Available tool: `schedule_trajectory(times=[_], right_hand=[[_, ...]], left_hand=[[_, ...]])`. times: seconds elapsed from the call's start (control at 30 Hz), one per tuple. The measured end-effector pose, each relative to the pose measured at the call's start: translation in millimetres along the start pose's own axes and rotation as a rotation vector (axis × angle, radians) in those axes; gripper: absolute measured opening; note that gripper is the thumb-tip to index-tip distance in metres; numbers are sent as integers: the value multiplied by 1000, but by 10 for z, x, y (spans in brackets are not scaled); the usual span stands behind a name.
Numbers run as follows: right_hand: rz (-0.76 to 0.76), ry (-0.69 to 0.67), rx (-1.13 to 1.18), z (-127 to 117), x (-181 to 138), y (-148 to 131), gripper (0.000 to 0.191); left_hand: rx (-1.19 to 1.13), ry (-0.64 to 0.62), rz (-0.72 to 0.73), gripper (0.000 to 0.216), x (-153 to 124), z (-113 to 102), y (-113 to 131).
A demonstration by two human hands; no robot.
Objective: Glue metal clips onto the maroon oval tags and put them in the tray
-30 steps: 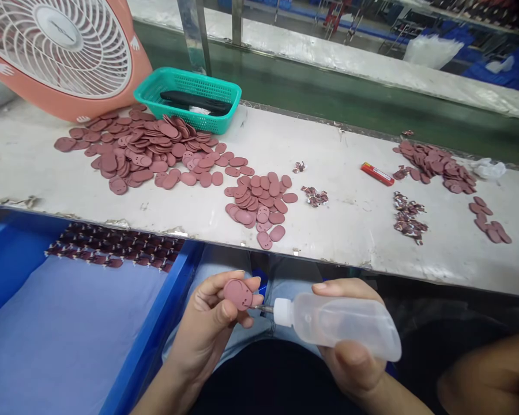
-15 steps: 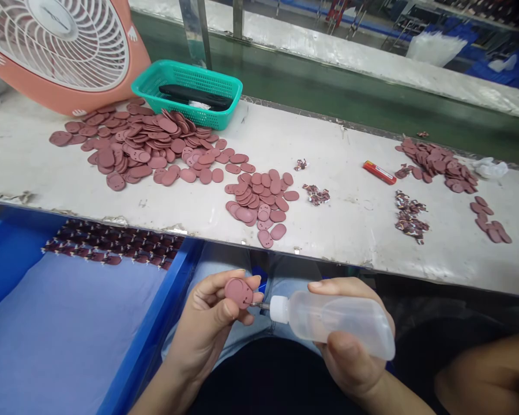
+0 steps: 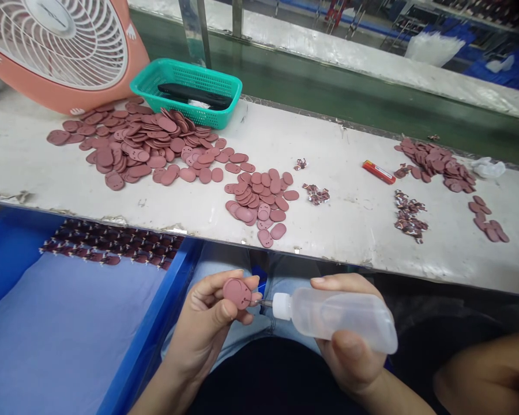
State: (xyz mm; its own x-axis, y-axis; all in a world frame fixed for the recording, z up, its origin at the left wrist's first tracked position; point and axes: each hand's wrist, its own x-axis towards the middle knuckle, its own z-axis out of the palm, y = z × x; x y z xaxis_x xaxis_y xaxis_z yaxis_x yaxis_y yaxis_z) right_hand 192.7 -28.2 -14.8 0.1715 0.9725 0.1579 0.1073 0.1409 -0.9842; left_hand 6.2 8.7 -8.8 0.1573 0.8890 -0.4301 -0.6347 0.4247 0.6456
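Observation:
My left hand (image 3: 207, 323) pinches a small maroon oval piece (image 3: 237, 293) with tiny holes, held up over my lap. My right hand (image 3: 350, 351) is wrapped round a clear plastic squeeze bottle (image 3: 335, 320) lying sideways. Its white cap and thin metal nozzle (image 3: 266, 303) point left and reach the edge of the maroon piece. Both hands are below the near edge of the white worktable (image 3: 350, 207).
Heaps of maroon oval pieces (image 3: 142, 144), (image 3: 259, 202), (image 3: 435, 161) lie on the table. A teal basket (image 3: 185, 95), a pink fan (image 3: 64, 52) and a red lighter (image 3: 378, 172) stand further back. A blue tray (image 3: 69, 323) with finished pieces (image 3: 108, 245) is at my left.
The bottle's nozzle has moved a little left, closing on the maroon piece. The view has shifted slightly; both hands stay in the same place.

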Motion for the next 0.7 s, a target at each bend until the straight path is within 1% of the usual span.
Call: schedule_trajectory(times=[0.07,0.1,0.2,0.33,0.5,0.7], right_hand=[[-92,73,28,22,25,-23,39],[-106,83,39,31,32,-35,37],[-64,50,52,45,33,-56,37],[-63,33,65,53,28,-63,33],[-127,117,97,69,55,-67,33],[-118,110,104,79,88,-64,32]], left_hand=[[-3,-11,-1,33,0,-8,-2],[-2,-25,0,33,2,-19,-5],[1,-42,2,33,8,-60,-15],[9,-41,3,33,9,-86,-20],[17,-41,7,33,18,-77,-20],[18,-25,-6,34,11,-63,-13]])
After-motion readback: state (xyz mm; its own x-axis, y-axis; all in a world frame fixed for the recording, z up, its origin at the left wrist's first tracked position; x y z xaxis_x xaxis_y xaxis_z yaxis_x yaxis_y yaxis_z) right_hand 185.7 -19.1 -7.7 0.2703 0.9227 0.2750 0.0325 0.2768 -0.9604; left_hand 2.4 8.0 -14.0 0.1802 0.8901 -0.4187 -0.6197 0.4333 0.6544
